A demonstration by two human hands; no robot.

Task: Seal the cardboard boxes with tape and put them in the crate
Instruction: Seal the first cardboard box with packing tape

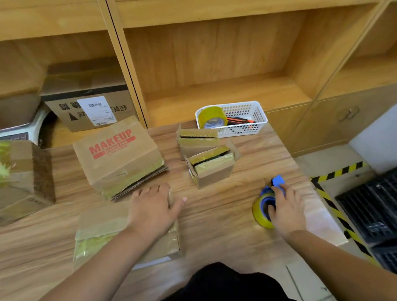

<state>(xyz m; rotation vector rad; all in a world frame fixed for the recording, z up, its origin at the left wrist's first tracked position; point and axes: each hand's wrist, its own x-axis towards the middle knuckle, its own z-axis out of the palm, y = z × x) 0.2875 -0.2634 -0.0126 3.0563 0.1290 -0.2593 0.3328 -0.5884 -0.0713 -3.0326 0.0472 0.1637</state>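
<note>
Left hand (pixel 153 206) flat — right hand (pixel 286 208) curled, fingers (pixel 271 210) gripping.

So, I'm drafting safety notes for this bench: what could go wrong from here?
The left hand only rests flat on the flat box, so it might slide once taping starts. The right hand grips the tape dispenser near the open small box; a swing could knock it.

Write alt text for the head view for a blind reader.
The left hand rests flat on a taped cardboard box on the wooden table while the right hand grips a blue tape dispenser; a black crate sits at right.
</note>
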